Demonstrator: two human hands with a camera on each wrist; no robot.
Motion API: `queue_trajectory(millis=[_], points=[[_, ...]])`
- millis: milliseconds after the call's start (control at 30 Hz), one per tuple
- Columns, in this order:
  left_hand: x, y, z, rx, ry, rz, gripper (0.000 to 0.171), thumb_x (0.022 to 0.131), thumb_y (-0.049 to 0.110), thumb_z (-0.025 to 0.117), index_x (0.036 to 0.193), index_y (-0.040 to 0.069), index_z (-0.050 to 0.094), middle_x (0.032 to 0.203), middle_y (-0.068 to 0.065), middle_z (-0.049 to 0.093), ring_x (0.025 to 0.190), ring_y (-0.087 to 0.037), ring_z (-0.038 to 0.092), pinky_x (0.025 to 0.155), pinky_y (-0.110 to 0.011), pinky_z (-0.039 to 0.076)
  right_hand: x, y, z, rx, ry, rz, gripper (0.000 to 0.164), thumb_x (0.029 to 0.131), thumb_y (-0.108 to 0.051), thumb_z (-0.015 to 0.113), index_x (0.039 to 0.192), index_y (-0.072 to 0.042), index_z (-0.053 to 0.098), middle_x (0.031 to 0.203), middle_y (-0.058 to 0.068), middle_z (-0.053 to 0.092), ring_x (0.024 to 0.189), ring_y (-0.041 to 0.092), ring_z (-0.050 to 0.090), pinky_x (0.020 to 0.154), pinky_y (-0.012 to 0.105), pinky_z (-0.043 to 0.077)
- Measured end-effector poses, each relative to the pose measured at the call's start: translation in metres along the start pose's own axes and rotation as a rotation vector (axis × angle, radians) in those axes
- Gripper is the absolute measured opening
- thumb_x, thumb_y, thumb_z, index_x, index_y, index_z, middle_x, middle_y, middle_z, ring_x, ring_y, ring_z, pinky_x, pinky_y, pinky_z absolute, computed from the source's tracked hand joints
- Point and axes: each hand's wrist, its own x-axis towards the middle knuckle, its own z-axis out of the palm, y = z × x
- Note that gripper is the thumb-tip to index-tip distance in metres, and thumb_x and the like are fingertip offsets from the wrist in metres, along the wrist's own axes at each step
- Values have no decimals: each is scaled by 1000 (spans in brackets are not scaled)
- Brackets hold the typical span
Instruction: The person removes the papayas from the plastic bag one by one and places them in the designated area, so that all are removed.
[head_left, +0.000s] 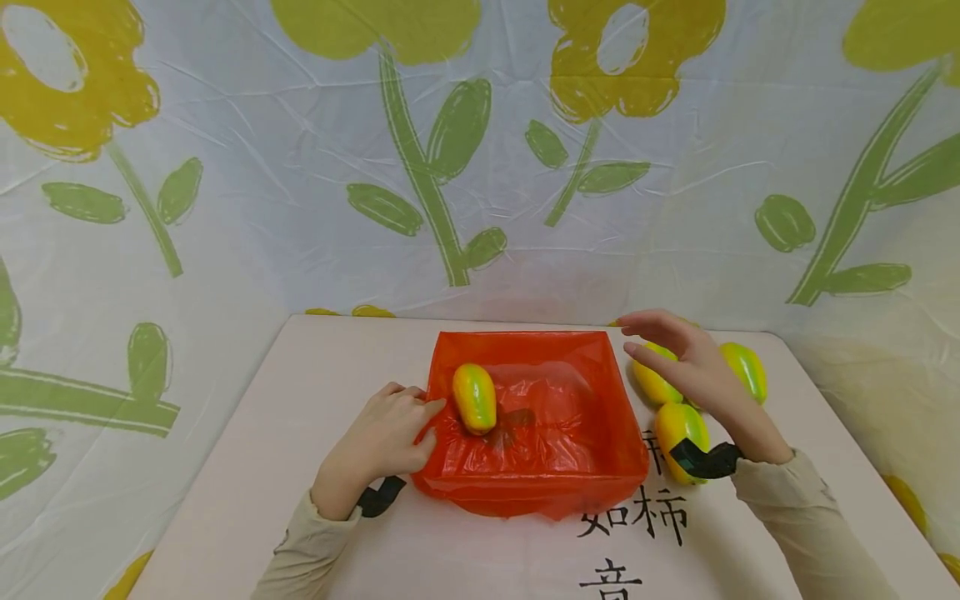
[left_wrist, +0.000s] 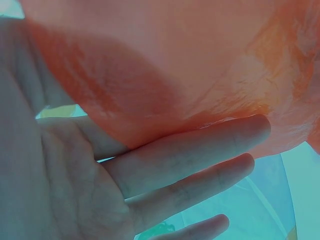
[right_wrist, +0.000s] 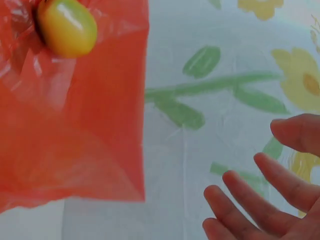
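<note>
A red box-shaped container (head_left: 525, 487) with thin, crinkled plastic walls stands on the table. Inside it, toward the left, lies a glossy oblong yellow-green fruit (head_left: 475, 398), seen also in the right wrist view. My left hand (head_left: 393, 429) is at the container's left rim. In the left wrist view, several straight fingers (left_wrist: 200, 142) lie along the outside of the red plastic, while one finger and the thumb pass partly behind it. My right hand (head_left: 693, 358) hovers beyond the right rim with its fingers apart and holds nothing.
Several similar yellow-green fruits (head_left: 684, 437) lie right of the container, partly under my right hand and wrist. Black written characters (head_left: 660, 515) mark the pale table (head_left: 360, 350). A flower-patterned cloth (head_left: 300, 167) hangs behind and at both sides.
</note>
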Motion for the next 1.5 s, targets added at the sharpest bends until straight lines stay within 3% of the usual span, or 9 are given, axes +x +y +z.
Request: queue_trajectory(millis=[100,267,533,700,867,1267,1500], points=[[0,0,-1,-6,-1,1,39,82,18,64,116,3,72,93,-8,75,100,-29,65,90,-48,47,9,-14,5,15,-29,-1,37,97,-20,63,132,-10,59,128,9,62,121,31,57,96,50,49],[1,1,-2,-8,3,3,38,82,19,63,116,4,73,93,-8,75,101,-29,65,90,-47,47,26,-30,19,23,-71,-35,36,94,-14,66,128,-5,60,126,13,62,121,35,56,99,60,44],[1,1,-3,-10,-2,-2,39,82,19,62,117,4,72,93,-8,75,101,-29,65,91,-48,47,50,-45,47,28,-174,-57,36,92,-14,69,127,-6,61,123,10,64,118,33,57,97,54,48],[1,1,-3,-6,1,1,39,82,19,62,117,4,72,94,-8,75,101,-29,65,91,-48,47,65,-50,66,-4,-209,-179,33,90,-11,71,121,-2,64,117,12,67,112,34,61,98,52,47],[1,0,-2,-3,8,8,38,82,19,62,116,4,73,93,-8,75,101,-29,65,90,-47,47,79,-51,90,-20,-267,-246,31,88,-9,71,118,-2,65,115,11,67,109,34,61,97,51,47],[1,-1,-2,8,15,16,38,83,19,62,115,3,73,88,-7,75,100,-28,66,91,-47,47,92,-44,148,-170,-473,-193,37,88,-9,73,122,0,62,121,13,63,113,29,57,101,44,46],[0,-1,0,10,16,29,39,82,19,61,115,3,73,90,-8,74,99,-28,65,90,-48,47,89,-41,166,-228,-608,-125,57,84,-10,77,135,-4,53,131,13,53,116,29,51,100,44,47]])
